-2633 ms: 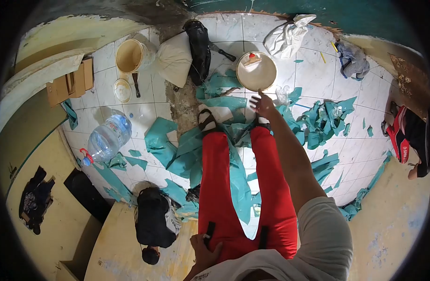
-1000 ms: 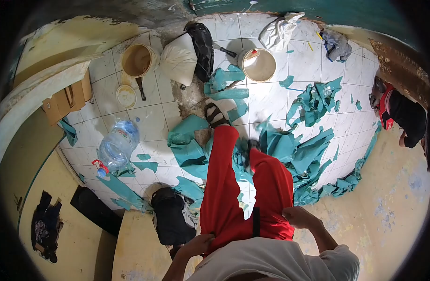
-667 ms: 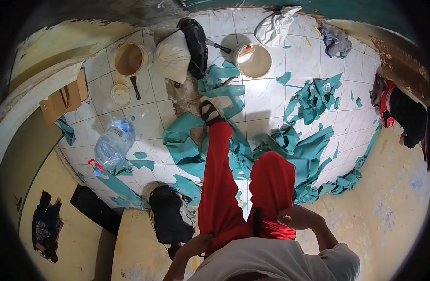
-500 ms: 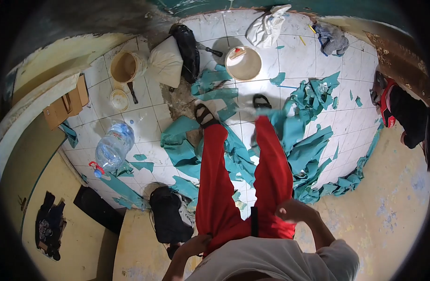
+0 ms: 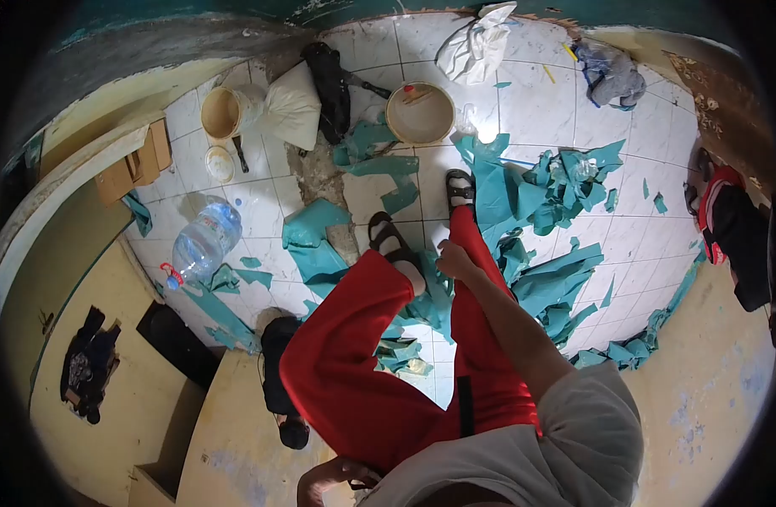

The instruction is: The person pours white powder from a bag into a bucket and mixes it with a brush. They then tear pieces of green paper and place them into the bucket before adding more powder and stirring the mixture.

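Observation:
My right hand point(image 5: 455, 261) reaches forward over the shin of my right trouser leg point(image 5: 470, 241), fingers curled. Whatever it may hold is too small to make out. Low in the view, my left hand point(image 5: 347, 473) is beside my left hip at the red trousers point(image 5: 354, 380), fingers bent around a small dark thing that I cannot identify. My left knee is bent outward. Dark sandals point(image 5: 460, 188) are on my feet. Torn teal sheets point(image 5: 498, 190) lie around them, the nearest to my right hand partly under my legs.
Ahead stand a round tub point(image 5: 421, 127), a white sack point(image 5: 291, 108) and a bucket point(image 5: 221, 113). A large clear water bottle point(image 5: 204, 245) lies left. A black bag point(image 5: 278, 355) is beside my left leg. Crumpled teal scraps point(image 5: 565, 190) cover tiles at right; dark clothing point(image 5: 743, 245) lies farther right.
My right hand has moved forward from my hip to above my shin. My left knee has swung outward and both feet have shifted. The left hand has slid lower, toward the hip.

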Available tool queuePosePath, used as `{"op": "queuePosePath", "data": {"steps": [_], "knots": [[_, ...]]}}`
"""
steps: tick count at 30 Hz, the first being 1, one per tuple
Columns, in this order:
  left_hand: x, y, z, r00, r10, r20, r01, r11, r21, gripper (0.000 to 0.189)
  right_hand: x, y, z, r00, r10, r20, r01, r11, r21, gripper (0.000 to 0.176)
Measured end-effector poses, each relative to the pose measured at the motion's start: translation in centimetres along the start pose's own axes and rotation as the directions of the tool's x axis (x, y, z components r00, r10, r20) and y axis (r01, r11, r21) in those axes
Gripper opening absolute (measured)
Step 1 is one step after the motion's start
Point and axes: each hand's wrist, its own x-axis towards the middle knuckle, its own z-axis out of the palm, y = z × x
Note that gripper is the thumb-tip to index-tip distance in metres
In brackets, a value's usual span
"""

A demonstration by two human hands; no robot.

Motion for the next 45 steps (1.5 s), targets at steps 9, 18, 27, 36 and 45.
{"op": "queuePosePath", "data": {"steps": [9,18,27,36,45], "knots": [[1.7,-10.2,3.3,0.919,0.016,-0.395,-0.108,0.972,-0.211,0.038,1.1,3.7,7.3,0.858,-0.198,0.474,0.303,0.940,-0.155,0.041],[3.1,-15.8,-0.9,0.846,0.052,-0.530,-0.136,0.984,-0.119,0.042,-11.7,8.6,12.3,0.866,0.064,0.495,0.305,0.718,-0.625,0.022],[4.6,-2.3,-4.4,0.789,0.212,-0.577,-0.088,0.968,0.236,0.046,-5.3,-4.8,4.8,0.862,0.072,0.502,0.327,0.678,-0.658,0.024],[0.1,3.9,-16.9,0.841,-0.179,-0.510,0.433,0.789,0.437,0.064,-15.0,-7.7,-13.3,0.851,0.155,-0.501,-0.409,0.795,-0.449,0.022],[-4.3,5.9,-15.7,0.796,-0.025,-0.604,0.396,0.778,0.489,0.058,-12.0,-22.7,-7.8,0.989,0.125,-0.078,-0.120,0.991,0.064,0.019]]}}
